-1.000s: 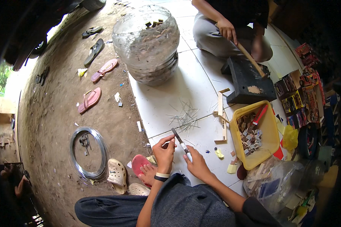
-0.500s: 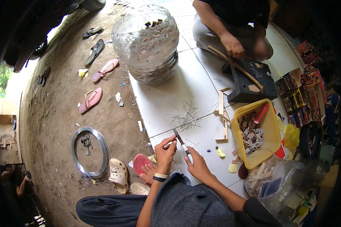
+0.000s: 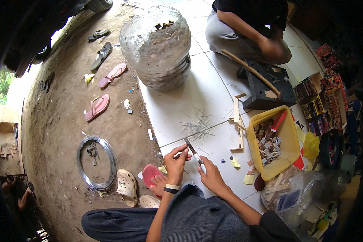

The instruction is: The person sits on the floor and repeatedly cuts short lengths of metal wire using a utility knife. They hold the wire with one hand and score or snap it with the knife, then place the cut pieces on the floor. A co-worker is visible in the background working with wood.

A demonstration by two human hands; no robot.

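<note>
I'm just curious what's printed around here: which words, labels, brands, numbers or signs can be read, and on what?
Nothing is clear enough to quote with certainty.
Colourful boxes at the right: printed, too small and blurred.
Pale wooden strip on the tiles: a small dark mark, too small.
Beige clog: dark marking on its strap, too blurred.
Tool in the right hand: no lettering I can make out.

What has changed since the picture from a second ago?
The co-worker's hand let go of the wooden stick, which now lies across the black stand, and moved rightward in the picture. The right hand still holds the slim tool, with the left hand beside it.
</note>
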